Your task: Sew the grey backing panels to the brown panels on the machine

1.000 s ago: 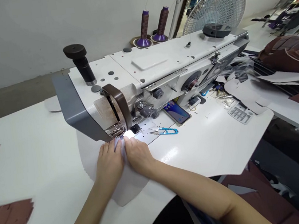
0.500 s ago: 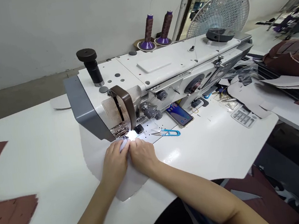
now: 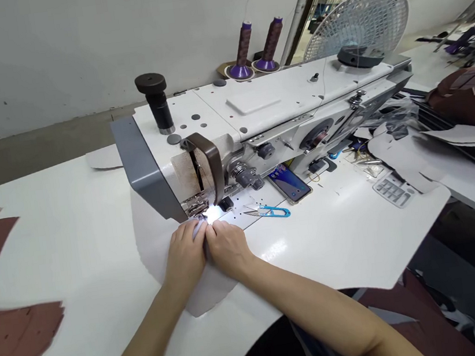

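White sheet material [image 3: 160, 252], a pale, flat cut piece, lies on the white work table [image 3: 65, 235] under the head of the white and grey industrial sewing machine [image 3: 231, 132], its near edge curving toward the person.

Left hand [image 3: 186, 259]: palm down on the piece, fingers curled together, tips pressed at the seam line just before the metal presser foot [image 3: 196, 207]. Right hand [image 3: 228, 248]: touching the left, fingers likewise bent and closed on the sheet edge; whether a fold is pinched between the tips I cannot tell, glare from the needle lamp hides it.

Judged step: feeding and guiding the piece at the needle. Next move, as I read it, calls for both hands to keep the edge aligned and clear of the foot.

Nearby: blue-handled thread snips [image 3: 270, 212] and a smartphone with a blue screen [image 3: 289, 184] on the machine bed; two purple thread cones [image 3: 255, 47] behind; maroon cut pieces [image 3: 15, 347] stacked far left.
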Available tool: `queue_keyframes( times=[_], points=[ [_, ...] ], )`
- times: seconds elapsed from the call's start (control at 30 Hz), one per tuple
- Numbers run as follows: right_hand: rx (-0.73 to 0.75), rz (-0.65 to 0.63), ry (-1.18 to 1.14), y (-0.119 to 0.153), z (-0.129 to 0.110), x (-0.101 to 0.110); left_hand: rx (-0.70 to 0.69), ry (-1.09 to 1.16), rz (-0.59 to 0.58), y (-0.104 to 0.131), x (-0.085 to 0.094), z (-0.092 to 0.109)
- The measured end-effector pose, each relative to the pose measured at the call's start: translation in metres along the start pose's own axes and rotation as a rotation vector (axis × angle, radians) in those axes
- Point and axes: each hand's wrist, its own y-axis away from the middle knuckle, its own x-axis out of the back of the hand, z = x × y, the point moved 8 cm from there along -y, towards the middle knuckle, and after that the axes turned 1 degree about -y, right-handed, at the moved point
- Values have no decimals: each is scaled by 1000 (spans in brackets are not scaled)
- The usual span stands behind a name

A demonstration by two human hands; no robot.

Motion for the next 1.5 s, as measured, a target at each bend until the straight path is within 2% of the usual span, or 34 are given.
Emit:
queue_keyframes(
  times=[0.27,0.7,1.07,1.27,1.5],
  points=[
    [29,-19,5,0,-3,1,25,15,-19,-1,1,-1],
    [116,65,36,-13,-15,-4,-11,-8,-13,-6,0,-13],
    [68,42,49,-12,-13,-3,-82,-46,32,-7,5,-4],
    [96,54,63,-12,-12,-5,-24,-97,36,-3,3,-6],
    [113,16,49,-12,-12,-3,-53,-139,81,-2,10,3]
  ],
)
